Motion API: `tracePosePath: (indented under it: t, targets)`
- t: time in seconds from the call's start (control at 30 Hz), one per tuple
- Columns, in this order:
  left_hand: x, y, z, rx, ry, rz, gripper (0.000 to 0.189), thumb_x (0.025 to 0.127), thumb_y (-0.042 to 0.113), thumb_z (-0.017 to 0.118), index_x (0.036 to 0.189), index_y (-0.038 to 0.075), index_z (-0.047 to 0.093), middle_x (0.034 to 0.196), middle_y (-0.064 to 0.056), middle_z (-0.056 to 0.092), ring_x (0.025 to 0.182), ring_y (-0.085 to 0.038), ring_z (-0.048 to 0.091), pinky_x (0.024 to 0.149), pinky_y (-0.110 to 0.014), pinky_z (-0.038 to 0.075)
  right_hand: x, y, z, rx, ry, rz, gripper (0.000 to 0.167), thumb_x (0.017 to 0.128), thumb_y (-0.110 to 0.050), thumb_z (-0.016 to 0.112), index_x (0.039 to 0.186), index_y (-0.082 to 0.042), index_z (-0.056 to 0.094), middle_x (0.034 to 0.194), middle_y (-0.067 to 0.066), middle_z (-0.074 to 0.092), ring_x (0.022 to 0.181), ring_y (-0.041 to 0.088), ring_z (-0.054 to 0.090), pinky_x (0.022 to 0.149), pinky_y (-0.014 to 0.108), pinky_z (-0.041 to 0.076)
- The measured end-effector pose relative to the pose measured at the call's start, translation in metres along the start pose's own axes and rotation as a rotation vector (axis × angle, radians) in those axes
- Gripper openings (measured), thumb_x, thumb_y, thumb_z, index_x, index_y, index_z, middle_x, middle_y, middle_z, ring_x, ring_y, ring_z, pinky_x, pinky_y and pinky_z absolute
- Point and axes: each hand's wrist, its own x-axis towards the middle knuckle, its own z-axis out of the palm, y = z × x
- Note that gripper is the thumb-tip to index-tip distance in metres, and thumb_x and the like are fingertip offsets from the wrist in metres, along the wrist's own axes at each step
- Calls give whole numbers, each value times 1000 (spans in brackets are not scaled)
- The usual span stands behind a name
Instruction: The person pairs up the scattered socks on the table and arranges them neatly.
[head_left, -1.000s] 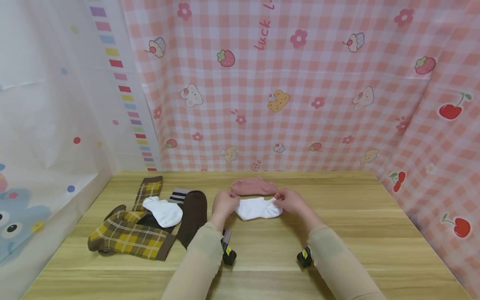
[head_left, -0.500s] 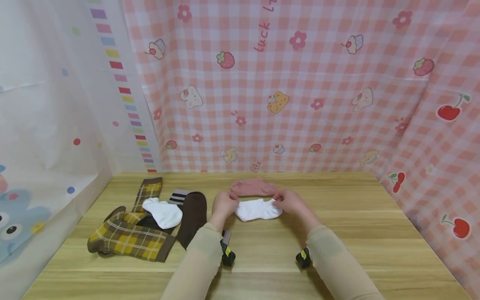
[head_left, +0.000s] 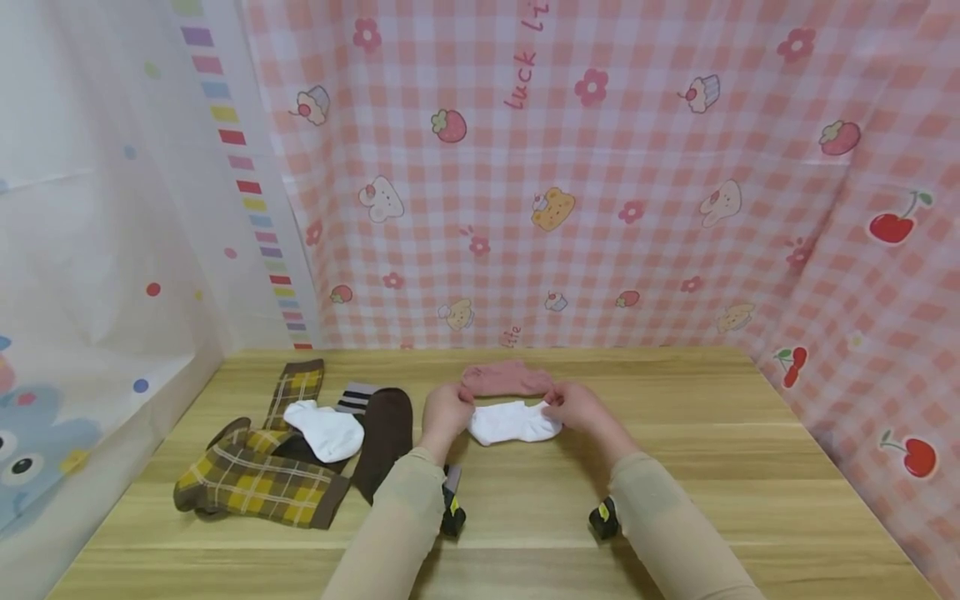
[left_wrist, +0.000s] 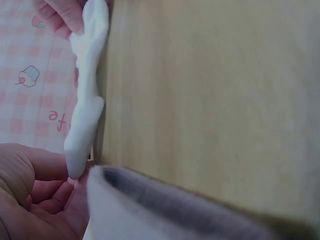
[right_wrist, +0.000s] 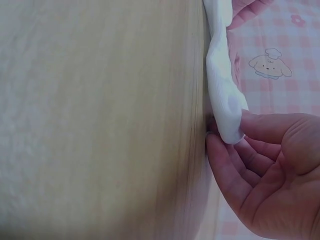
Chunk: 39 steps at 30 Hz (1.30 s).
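Observation:
A short white sock is stretched out sideways close over the middle of the table. My left hand pinches its left end between thumb and fingers, as the left wrist view also shows. At the other end, the right hand has the sock between thumb and fingertips; the right wrist view shows the thumb on one face and fingers behind. Just beyond lies a pink sock, flat and parallel to the white one, partly overlapped by both hands in the head view.
To the left, a loose pile holds yellow-and-brown plaid socks, another white sock, a dark brown sock and a grey striped cuff. My left forearm passes beside the brown sock. Patterned curtains hang behind the wooden table.
The head view has tilted up slightly, so the scene sits a little lower. Both hands keep their pinch on the white sock, with hardly any movement; the other socks stay put.

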Motion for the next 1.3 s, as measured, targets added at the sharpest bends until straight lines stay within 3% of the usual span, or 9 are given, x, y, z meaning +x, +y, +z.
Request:
tracePosePath:
  t: [0.23, 0.5, 0.87, 1.1, 1.3]
  targets:
    - [2, -1, 0, 49, -2, 15, 11, 83, 0, 64, 75, 7, 67, 79, -6, 66, 74, -25, 60, 69, -37, 50, -1, -2, -1, -25, 4, 16, 7, 88, -3, 69, 90, 2, 64, 78, 5, 60, 70, 16, 55, 59, 26, 48]
    - [0, 1, -8, 88, -27, 23, 9, 86, 1, 62, 81, 6, 68, 83, -7, 66, 77, -25, 61, 71, -39, 50, -7, -7, -8, -128, 16, -19, 9, 89, -7, 68, 94, 1, 66, 83, 6, 64, 78, 19, 59, 73, 34, 50]
    - [-8, 17, -21, 127, -119, 12, 10, 93, 14, 62, 85, 8, 64, 88, -7, 65, 79, -25, 59, 70, -41, 49, -14, -21, -15, -198, 32, -56, 14, 96, -20, 65, 94, -6, 65, 79, 3, 59, 72, 19, 53, 67, 36, 46]
    - [-13, 23, -27, 116, -138, 61, 28, 96, 20, 63, 117, 2, 68, 112, -13, 68, 104, -33, 63, 88, -47, 50, -19, -31, -9, -195, 87, -161, 13, 94, -18, 67, 97, -5, 68, 85, 3, 65, 80, 19, 60, 76, 40, 51]
    - [-19, 20, -36, 127, -87, 170, 31, 94, 17, 65, 119, -1, 66, 115, -17, 68, 107, -35, 63, 91, -48, 50, -19, -35, -2, -192, 136, -221, 19, 94, -18, 68, 106, -3, 69, 96, 7, 69, 93, 25, 64, 85, 44, 52]
